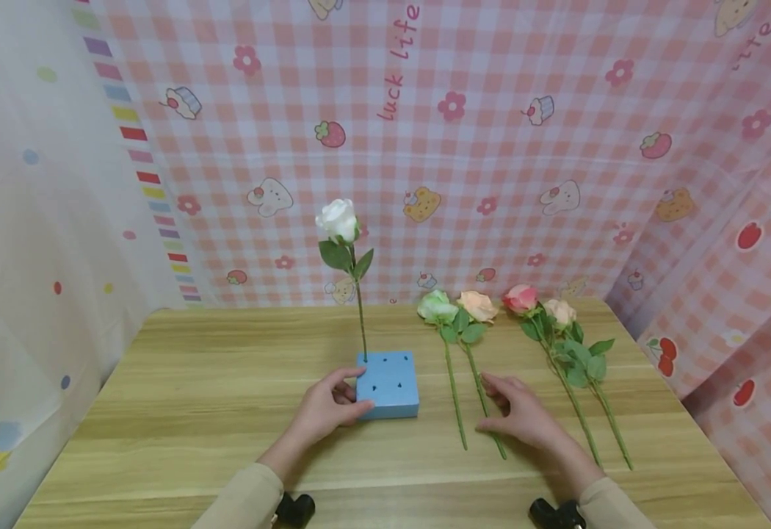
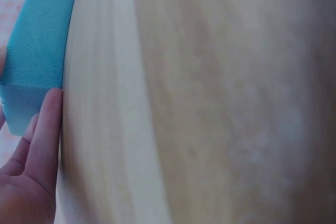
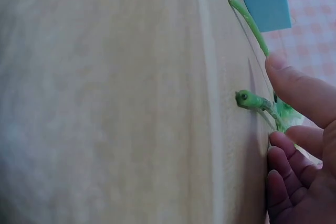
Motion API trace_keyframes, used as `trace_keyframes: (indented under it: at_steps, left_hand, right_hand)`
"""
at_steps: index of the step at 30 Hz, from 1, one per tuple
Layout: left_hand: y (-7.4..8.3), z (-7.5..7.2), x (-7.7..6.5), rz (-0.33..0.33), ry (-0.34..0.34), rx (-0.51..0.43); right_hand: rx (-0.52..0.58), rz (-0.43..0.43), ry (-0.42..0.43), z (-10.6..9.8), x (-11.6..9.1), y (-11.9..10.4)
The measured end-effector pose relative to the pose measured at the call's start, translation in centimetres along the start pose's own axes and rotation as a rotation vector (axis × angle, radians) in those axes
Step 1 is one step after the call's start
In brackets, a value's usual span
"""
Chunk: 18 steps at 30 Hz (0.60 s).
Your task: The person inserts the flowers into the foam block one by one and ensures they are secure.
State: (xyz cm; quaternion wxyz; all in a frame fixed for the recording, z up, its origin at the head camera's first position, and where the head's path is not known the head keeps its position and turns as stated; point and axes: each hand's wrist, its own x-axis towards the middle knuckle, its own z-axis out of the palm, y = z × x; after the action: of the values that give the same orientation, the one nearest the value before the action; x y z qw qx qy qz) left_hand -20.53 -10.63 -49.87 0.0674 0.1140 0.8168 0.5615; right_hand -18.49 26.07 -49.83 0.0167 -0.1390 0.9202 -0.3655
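Note:
A blue foam block with several small holes on top sits on the table. My left hand holds its left side, the thumb at the front corner and fingers along the side; some fingers are hidden. Upright in the block's back-left hole stands a white rose on a long stem. My right hand hovers around the lower stem of a peach rose, thumb and fingers apart; in the right wrist view the green stem lies near the fingertips. Left of it lies a pale green rose.
To the right of my right hand lie a pink rose and a cream rose, their leaves overlapping. A checked curtain hangs behind the wooden table. Dark devices are at both wrists.

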Motion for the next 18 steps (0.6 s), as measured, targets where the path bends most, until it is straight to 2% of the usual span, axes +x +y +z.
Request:
trace_keyframes:
  at_steps: [5, 11, 18]
  left_hand:
    - [0.02, -0.04, -0.02, 0.005, 0.0, 0.01]
    - [0.05, -0.1, -0.1, 0.009, 0.0, 0.028]
    - [0.09, -0.04, -0.08, 0.005, 0.01, 0.031]
  right_hand:
    - [-0.018, 0.011, -0.005, 0.13, 0.01, -0.1]
    - [-0.034, -0.017, 0.018, 0.17, -0.06, -0.28]
    - [0.022, -0.017, 0.04, -0.19, -0.16, 0.05]
